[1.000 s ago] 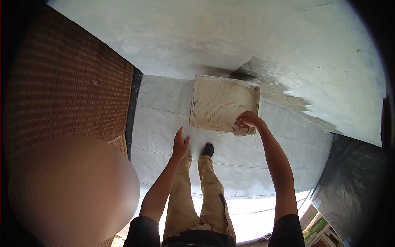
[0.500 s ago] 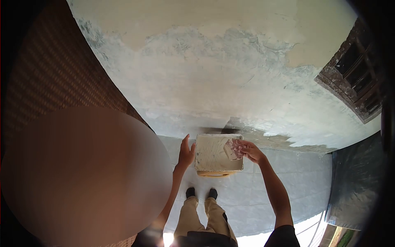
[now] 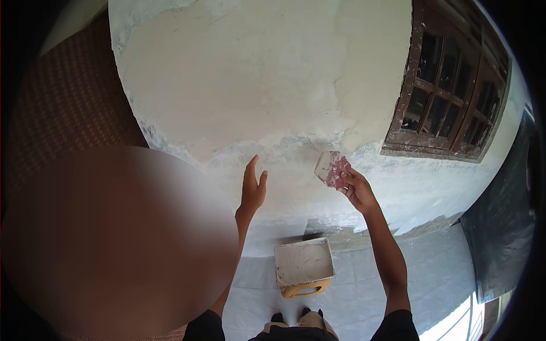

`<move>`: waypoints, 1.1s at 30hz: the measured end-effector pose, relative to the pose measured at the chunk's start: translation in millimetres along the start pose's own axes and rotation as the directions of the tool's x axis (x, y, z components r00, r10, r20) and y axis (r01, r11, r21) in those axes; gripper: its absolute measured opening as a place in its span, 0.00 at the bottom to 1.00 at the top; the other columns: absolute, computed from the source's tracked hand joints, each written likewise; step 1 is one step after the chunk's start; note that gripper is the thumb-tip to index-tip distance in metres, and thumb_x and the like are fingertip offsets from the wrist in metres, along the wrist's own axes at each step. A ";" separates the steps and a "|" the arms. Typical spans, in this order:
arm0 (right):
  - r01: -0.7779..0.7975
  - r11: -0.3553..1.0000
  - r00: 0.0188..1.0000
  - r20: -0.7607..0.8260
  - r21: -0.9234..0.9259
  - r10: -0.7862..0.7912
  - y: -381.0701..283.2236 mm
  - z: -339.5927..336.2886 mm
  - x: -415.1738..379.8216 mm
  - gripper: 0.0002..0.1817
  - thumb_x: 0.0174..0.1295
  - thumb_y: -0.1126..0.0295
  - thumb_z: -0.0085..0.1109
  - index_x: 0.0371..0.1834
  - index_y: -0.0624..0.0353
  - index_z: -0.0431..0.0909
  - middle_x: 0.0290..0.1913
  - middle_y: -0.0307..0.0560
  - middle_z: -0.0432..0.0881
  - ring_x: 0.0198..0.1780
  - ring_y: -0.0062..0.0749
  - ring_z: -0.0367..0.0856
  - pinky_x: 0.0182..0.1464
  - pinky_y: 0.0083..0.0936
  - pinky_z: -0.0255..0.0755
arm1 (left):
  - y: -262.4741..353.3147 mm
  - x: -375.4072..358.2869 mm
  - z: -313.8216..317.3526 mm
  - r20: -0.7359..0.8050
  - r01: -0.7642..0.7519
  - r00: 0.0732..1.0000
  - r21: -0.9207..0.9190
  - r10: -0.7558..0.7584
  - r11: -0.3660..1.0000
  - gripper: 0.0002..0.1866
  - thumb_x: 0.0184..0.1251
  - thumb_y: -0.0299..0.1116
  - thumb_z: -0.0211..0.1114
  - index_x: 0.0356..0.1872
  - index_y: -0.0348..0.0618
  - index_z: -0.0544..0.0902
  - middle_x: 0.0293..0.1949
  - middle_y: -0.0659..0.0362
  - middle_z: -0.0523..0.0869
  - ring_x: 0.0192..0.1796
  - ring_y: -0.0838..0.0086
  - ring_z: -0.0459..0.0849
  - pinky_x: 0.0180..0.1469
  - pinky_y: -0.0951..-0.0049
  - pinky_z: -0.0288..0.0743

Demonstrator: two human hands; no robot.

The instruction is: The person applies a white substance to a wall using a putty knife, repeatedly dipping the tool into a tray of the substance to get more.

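My right hand grips a flat, reddish scraper smeared with pale paste, raised in front of the plastered wall. To the left, my left hand is empty, its thumb and fingers apart, also in front of the wall. Below and between my hands, a rectangular tray of off-white paste rests on a yellow stool. Neither hand touches the tray.
A brown-framed window is in the wall at upper right. Woven matting hangs at left, beside a large blurred shape. Grey sheeting covers the floor; dark sheeting stands at right. My feet show below the stool.
My right hand has lifted the scraper from the tray up before the wall. My left hand has risen away from the tray's side. The view has tilted up, showing more window.
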State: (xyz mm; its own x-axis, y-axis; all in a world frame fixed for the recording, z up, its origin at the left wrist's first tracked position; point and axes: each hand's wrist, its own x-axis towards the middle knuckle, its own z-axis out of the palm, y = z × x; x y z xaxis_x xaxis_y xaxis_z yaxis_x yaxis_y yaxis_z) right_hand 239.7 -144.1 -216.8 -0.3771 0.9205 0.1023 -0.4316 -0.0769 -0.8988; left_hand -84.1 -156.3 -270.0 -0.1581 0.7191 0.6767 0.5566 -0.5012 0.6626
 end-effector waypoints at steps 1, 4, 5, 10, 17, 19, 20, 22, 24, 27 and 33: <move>0.016 1.000 1.000 -0.002 -0.002 -0.016 -11.6 4.9 2.3 0.19 0.69 0.71 0.58 0.62 0.58 0.72 0.48 0.38 0.81 0.44 0.22 0.82 0.49 0.25 0.76 | 13.0 14.9 -2.7 -0.012 -0.026 1.000 0.002 0.026 1.000 0.28 0.76 0.34 0.54 0.72 0.38 0.61 0.71 0.46 0.67 0.74 0.56 0.64 0.75 0.59 0.55; 0.179 0.982 0.981 -0.064 -0.062 -0.183 -39.8 5.7 14.0 0.18 0.70 0.69 0.58 0.62 0.57 0.73 0.50 0.37 0.82 0.48 0.20 0.80 0.52 0.24 0.74 | 52.9 54.2 -6.8 -0.014 -0.086 0.996 0.027 0.086 0.996 0.28 0.76 0.35 0.53 0.73 0.39 0.60 0.72 0.47 0.65 0.75 0.56 0.62 0.75 0.59 0.55; 0.188 0.980 0.980 -0.060 -0.064 -0.192 -46.9 4.1 17.7 0.18 0.70 0.69 0.58 0.62 0.57 0.73 0.50 0.37 0.82 0.48 0.20 0.80 0.52 0.24 0.74 | 62.4 65.7 -5.5 -0.020 -0.115 0.993 0.035 0.115 0.993 0.28 0.76 0.35 0.53 0.73 0.39 0.60 0.72 0.47 0.64 0.75 0.56 0.62 0.75 0.59 0.55; 0.500 0.813 0.842 -0.051 -0.297 -0.536 -72.6 13.4 43.4 0.17 0.73 0.69 0.54 0.62 0.62 0.76 0.51 0.42 0.84 0.48 0.22 0.81 0.55 0.23 0.73 | 95.6 122.8 10.0 -0.067 -0.243 0.964 0.159 0.256 0.957 0.29 0.76 0.35 0.53 0.74 0.41 0.59 0.73 0.48 0.64 0.75 0.55 0.61 0.74 0.58 0.56; 0.543 -0.017 0.353 0.246 -0.840 -0.903 -57.5 27.6 73.6 0.21 0.65 0.79 0.57 0.62 0.61 0.77 0.45 0.53 0.85 0.45 0.42 0.80 0.51 0.35 0.73 | 127.2 180.2 28.2 -0.136 -0.427 0.868 0.288 0.478 0.857 0.31 0.71 0.30 0.57 0.73 0.39 0.60 0.73 0.47 0.64 0.74 0.54 0.61 0.74 0.57 0.57; 0.477 -0.140 0.323 0.322 -0.868 -0.890 -46.6 30.0 80.4 0.25 0.59 0.82 0.60 0.63 0.60 0.77 0.51 0.50 0.85 0.50 0.42 0.79 0.51 0.35 0.71 | 129.8 188.5 31.3 -0.135 -0.446 0.853 0.311 0.504 0.839 0.31 0.70 0.29 0.57 0.73 0.39 0.61 0.73 0.47 0.64 0.74 0.54 0.61 0.74 0.57 0.57; 0.423 -0.219 0.298 0.363 -0.879 -0.883 -41.4 31.9 84.8 0.26 0.59 0.83 0.59 0.64 0.58 0.77 0.54 0.49 0.84 0.51 0.40 0.79 0.50 0.33 0.70 | 130.9 192.6 32.5 -0.143 -0.452 0.845 0.322 0.515 0.832 0.31 0.69 0.28 0.58 0.73 0.39 0.61 0.73 0.47 0.64 0.74 0.53 0.61 0.74 0.56 0.57; 0.343 -0.340 0.254 0.435 -0.875 -0.864 -33.3 29.6 96.7 0.28 0.56 0.82 0.61 0.63 0.55 0.78 0.63 0.46 0.81 0.51 0.37 0.79 0.46 0.31 0.67 | 132.6 197.8 33.3 -0.144 -0.463 0.837 0.330 0.528 0.823 0.31 0.69 0.28 0.58 0.72 0.38 0.61 0.72 0.47 0.64 0.74 0.53 0.62 0.74 0.56 0.56; 0.300 -0.367 0.262 0.446 -0.880 -0.856 -24.6 29.3 102.2 0.28 0.55 0.81 0.63 0.62 0.55 0.79 0.63 0.45 0.81 0.51 0.36 0.79 0.46 0.31 0.67 | 131.4 203.6 32.8 -0.133 -0.475 0.827 0.356 0.547 0.805 0.31 0.68 0.29 0.57 0.72 0.37 0.61 0.73 0.48 0.63 0.75 0.53 0.61 0.75 0.52 0.53; 0.224 -0.424 0.276 0.474 -0.877 -0.836 -19.0 28.5 113.5 0.27 0.51 0.79 0.66 0.58 0.53 0.81 0.62 0.44 0.81 0.51 0.35 0.79 0.44 0.31 0.66 | 124.3 212.4 30.9 -0.121 -0.472 0.816 0.422 0.565 0.774 0.31 0.68 0.30 0.56 0.72 0.38 0.62 0.74 0.50 0.62 0.75 0.54 0.60 0.76 0.48 0.48; 0.148 -0.489 0.297 0.510 -0.860 -0.807 -19.0 25.8 121.5 0.22 0.52 0.76 0.63 0.53 0.52 0.84 0.60 0.43 0.83 0.50 0.34 0.83 0.39 0.30 0.65 | 100.5 221.2 32.1 -0.088 -0.489 0.774 0.546 0.627 0.680 0.32 0.69 0.33 0.55 0.74 0.41 0.63 0.76 0.54 0.62 0.77 0.59 0.58 0.77 0.48 0.48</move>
State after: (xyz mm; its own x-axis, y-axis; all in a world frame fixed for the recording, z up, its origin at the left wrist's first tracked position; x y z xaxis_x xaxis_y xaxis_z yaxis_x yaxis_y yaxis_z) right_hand 181.0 -40.7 -176.2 -0.1816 0.1400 0.9733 0.8598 0.5031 0.0881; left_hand -36.9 -32.1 -64.1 0.1556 0.1998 0.9674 0.9012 -0.4297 -0.0562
